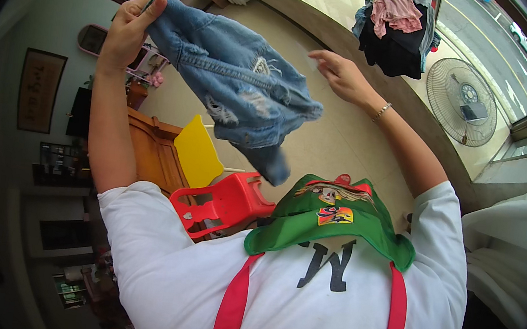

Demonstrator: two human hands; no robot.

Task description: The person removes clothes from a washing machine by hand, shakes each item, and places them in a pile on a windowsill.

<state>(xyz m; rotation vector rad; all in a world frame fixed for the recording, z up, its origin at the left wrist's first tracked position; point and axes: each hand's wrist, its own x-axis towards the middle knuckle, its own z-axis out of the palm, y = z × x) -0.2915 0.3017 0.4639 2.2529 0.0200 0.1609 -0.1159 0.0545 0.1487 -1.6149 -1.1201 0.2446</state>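
Observation:
My left hand (129, 32) is raised at the upper left and grips the edge of a faded blue denim jacket (250, 74) between thumb and fingers. The jacket hangs sideways across the middle of the view, with frayed rips and a dangling, blurred end (275, 166) that looks like a sleeve. To the right of the denim, apart from it, my right hand (338, 75) is in the air with slightly bent fingers. Nothing shows in it, though its fingertips are blurred.
A pile of clothes (395, 37) lies on the window ledge (292, 8), beside a round fan grille (461, 102). Below the jacket stand a red plastic chair (226, 204), a yellow seat or board (198, 151) and wooden furniture (147, 145). I wear a green apron (294, 237).

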